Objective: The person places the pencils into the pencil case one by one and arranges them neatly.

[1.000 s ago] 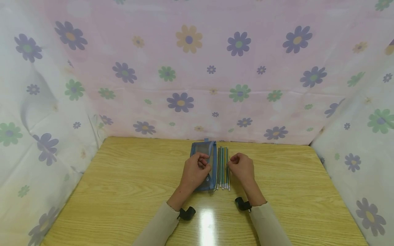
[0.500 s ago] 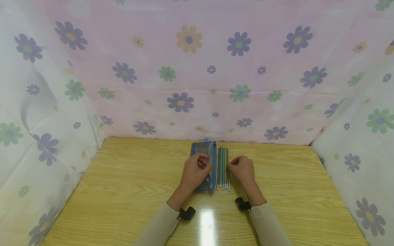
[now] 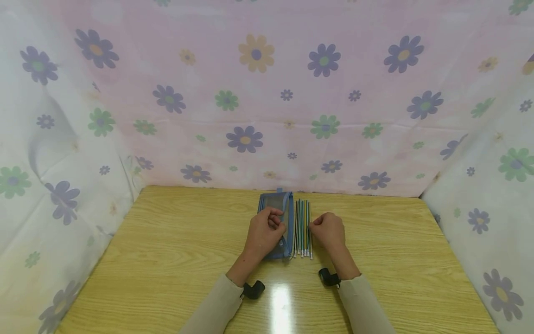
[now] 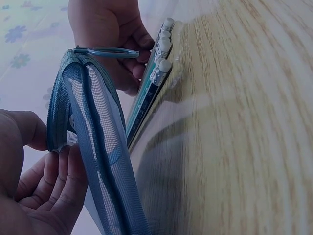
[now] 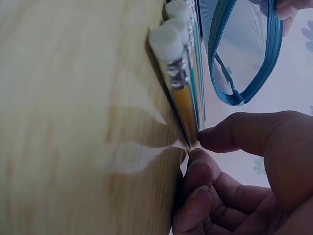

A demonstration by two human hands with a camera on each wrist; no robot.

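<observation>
A blue mesh pencil case lies on the table, its zipped side gaping in the right wrist view. My left hand lies over it and pinches the case's upper edge between thumb and fingers, as the left wrist view shows. Right beside the case, several pencils lie parallel in a row, white erasers toward me. My right hand pinches the outermost pencil at the row's right side, partway along its shaft. In the right wrist view that pencil lies along the table, its far part hidden by the fingers.
The wooden table reaches back to a flowered cloth that hangs behind and at both sides. A black wrist camera sits at each cuff. A small ring pull sticks out from the case's end.
My right hand has slid very slightly toward me along the outermost pencil's side. The left hand and the case have stayed put.
</observation>
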